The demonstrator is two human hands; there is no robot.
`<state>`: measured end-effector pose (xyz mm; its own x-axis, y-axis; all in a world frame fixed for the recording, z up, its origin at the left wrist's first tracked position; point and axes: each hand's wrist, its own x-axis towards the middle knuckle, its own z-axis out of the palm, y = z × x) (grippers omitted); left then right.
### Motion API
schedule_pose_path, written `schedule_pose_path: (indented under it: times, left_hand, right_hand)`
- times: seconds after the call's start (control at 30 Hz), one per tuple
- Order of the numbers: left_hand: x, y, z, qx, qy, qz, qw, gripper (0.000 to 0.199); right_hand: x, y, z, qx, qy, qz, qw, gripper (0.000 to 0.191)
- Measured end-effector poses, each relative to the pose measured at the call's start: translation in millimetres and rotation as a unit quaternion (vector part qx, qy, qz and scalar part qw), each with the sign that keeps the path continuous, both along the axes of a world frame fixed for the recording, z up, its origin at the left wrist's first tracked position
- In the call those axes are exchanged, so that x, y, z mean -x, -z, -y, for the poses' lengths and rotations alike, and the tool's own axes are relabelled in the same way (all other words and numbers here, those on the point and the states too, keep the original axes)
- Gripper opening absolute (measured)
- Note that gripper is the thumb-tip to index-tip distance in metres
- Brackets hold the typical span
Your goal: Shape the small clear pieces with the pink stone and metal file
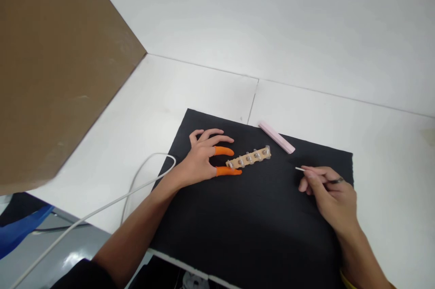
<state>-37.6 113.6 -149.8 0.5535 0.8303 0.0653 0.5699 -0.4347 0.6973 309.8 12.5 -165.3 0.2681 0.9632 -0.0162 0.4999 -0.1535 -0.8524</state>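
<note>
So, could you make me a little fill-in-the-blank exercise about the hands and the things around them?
1. The left hand wears ____ finger covers on its thumb and forefinger.
2. The right hand holds a thin ____ stick.
3. Of the two hands, the one nearer the tan strip is the ____ one.
4. A pink bar lies at the far edge of the ____ mat.

Missing words: orange; white; left; black.

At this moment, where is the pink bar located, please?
In the head view, the pink bar lies right of centre, at the far edge of the black mat, beyond the tan strip.
</note>
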Motion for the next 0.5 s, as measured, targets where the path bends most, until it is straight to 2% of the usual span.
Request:
schedule_pose_path:
  times: [0.2, 0.5]
  left_hand:
    - [0.7, -0.2, 0.2, -0.014, 0.017, 0.008, 1.000, 0.044]
    - [0.2, 1.6, 0.5, -0.013, 0.021, 0.010, 1.000, 0.028]
  right_hand:
    - [0.8, -0.6, -0.5, 0.003, 0.000, 0.001, 1.000, 0.047]
    - [4.5, -2.6, -3.5, 0.005, 0.004, -0.014, 1.000, 0.049]
